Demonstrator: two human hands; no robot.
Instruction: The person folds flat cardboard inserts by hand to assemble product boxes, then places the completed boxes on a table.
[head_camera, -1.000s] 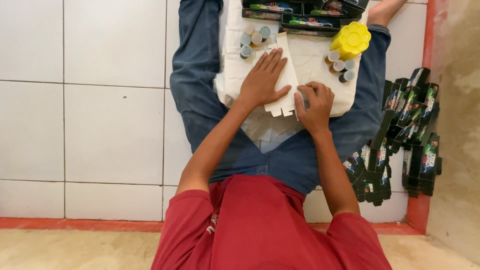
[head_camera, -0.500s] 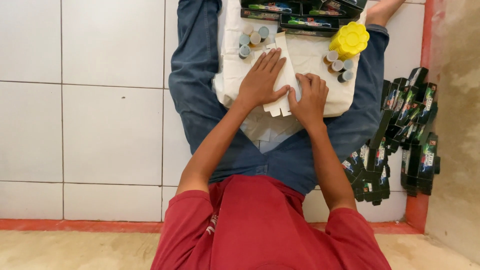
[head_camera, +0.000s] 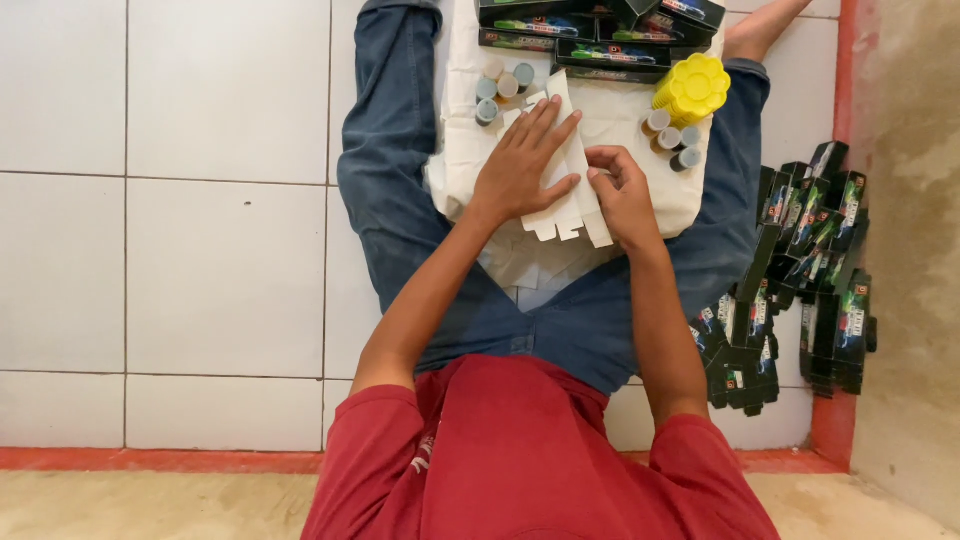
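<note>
I sit on a tiled floor with a white board (head_camera: 470, 170) across my lap. A flat, unfolded white carton blank (head_camera: 575, 200) lies on it. My left hand (head_camera: 525, 165) presses flat on the blank with fingers spread. My right hand (head_camera: 622, 195) rests at the blank's right edge, fingers curled and pinching the folded strip. Small capped bottles (head_camera: 500, 88) stand beyond my left hand, and more small bottles (head_camera: 672, 140) beyond my right hand beside a yellow flower-shaped lid (head_camera: 692, 88).
Flat black printed cartons (head_camera: 590, 30) lie stacked at the board's far end. A pile of folded black cartons (head_camera: 800, 280) sits on the floor at my right, against a rough wall (head_camera: 910, 250). White tiles (head_camera: 200, 250) spread to my left.
My right hand has slid up along the blank's right edge and now pinches the folded strip. My left hand stays pressed on the blank.
</note>
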